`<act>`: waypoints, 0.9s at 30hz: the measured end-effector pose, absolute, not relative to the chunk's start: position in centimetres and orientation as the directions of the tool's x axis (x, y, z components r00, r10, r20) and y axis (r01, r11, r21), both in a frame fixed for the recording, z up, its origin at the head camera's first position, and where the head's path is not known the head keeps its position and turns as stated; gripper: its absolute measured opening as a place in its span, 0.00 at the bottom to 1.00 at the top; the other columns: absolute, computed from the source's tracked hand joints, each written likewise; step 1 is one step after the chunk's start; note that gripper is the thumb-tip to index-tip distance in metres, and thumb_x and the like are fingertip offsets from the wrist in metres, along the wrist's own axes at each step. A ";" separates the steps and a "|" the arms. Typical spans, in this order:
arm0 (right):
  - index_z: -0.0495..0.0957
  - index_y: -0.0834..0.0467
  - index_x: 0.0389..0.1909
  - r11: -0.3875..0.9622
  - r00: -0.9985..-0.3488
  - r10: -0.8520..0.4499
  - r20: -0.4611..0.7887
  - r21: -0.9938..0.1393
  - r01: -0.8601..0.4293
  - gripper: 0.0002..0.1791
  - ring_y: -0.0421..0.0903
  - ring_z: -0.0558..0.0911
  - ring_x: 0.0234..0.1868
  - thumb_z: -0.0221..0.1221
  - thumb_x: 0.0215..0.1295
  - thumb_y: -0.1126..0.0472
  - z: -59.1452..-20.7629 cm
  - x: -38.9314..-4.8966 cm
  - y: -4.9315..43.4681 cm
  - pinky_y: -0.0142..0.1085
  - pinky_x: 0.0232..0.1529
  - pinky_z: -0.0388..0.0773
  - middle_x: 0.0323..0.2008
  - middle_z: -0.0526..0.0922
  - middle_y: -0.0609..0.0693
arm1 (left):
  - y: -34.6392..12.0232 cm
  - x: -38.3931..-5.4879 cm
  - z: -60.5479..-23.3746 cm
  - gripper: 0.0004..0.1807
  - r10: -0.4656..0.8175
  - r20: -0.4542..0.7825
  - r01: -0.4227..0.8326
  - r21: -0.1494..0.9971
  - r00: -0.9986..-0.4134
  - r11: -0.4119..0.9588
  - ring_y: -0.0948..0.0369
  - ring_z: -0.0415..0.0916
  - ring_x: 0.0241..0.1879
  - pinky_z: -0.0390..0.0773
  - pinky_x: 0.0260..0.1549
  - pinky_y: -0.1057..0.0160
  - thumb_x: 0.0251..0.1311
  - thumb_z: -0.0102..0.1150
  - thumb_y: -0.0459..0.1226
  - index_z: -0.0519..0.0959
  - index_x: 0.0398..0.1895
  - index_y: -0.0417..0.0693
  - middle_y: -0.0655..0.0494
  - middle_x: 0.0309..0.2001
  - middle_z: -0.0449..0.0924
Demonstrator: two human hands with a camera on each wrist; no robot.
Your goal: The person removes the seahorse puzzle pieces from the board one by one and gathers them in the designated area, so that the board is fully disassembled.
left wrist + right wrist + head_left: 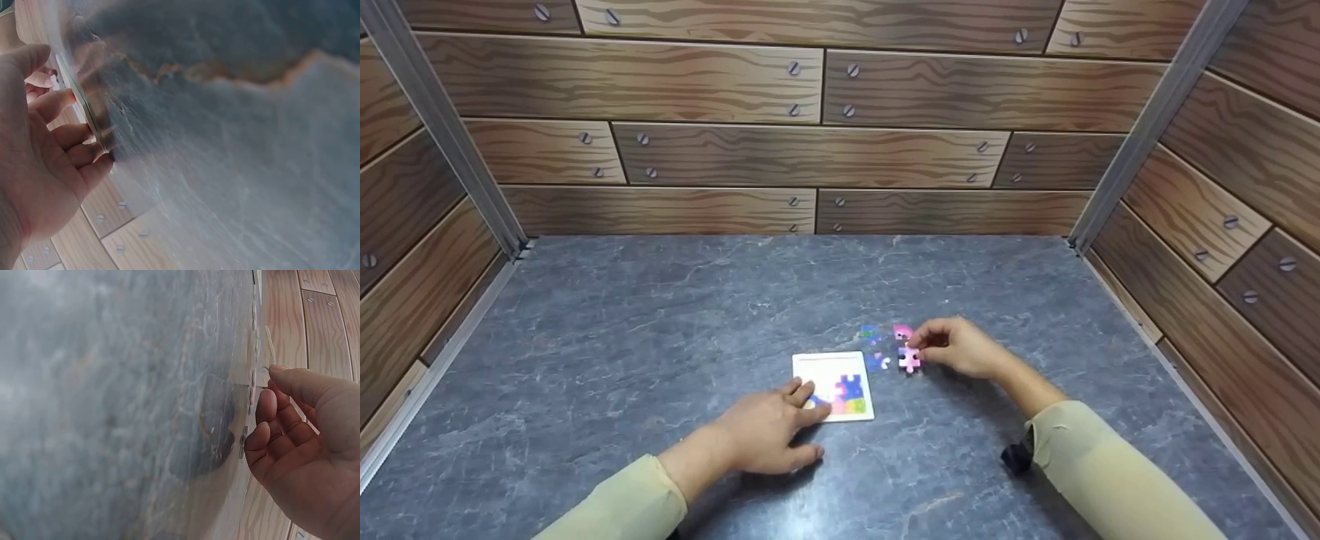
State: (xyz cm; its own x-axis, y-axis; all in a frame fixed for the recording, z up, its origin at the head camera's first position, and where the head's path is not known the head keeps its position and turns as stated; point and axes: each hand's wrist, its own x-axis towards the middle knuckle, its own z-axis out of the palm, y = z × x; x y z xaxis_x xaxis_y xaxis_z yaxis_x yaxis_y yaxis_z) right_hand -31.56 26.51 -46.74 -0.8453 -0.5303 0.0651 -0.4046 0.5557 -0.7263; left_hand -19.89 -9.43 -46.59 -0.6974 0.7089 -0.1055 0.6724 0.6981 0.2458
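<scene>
A white puzzle tray (829, 367) lies on the table in the head view, with several coloured jigsaw pieces fitted in its lower part. My left hand (769, 431) rests over its lower left corner, fingers extended onto the tray; the left wrist view shows the fingertips (84, 132) along the tray's edge. Right of the tray, my right hand (964, 349) pinches a pink puzzle piece (909, 360) between thumb and index finger. Seen edge-on in the right wrist view, that piece (270, 346) stands up from the thumb tip, while the other fingers curl loosely.
Beside the tray lie a blue-green piece (869, 333), a pink piece (901, 331) and a blue-and-white piece (879, 362). Wood-patterned walls (720, 154) enclose the grey marbled table (660, 315) at the back and sides. A black band (1017, 457) hangs at the right wrist.
</scene>
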 end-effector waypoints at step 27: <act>0.86 0.67 0.45 0.544 -0.851 -0.522 0.061 -0.744 -0.387 0.09 0.48 0.81 0.42 0.67 0.65 0.72 -47.2 -31.8 26.6 0.31 0.44 0.78 0.42 0.88 0.60 | -9.4 -19.7 -46.5 0.36 0.708 -0.095 0.671 0.252 -0.700 0.698 0.38 0.62 0.77 0.72 0.69 0.42 0.74 0.52 0.60 0.73 0.78 0.54 0.35 0.78 0.64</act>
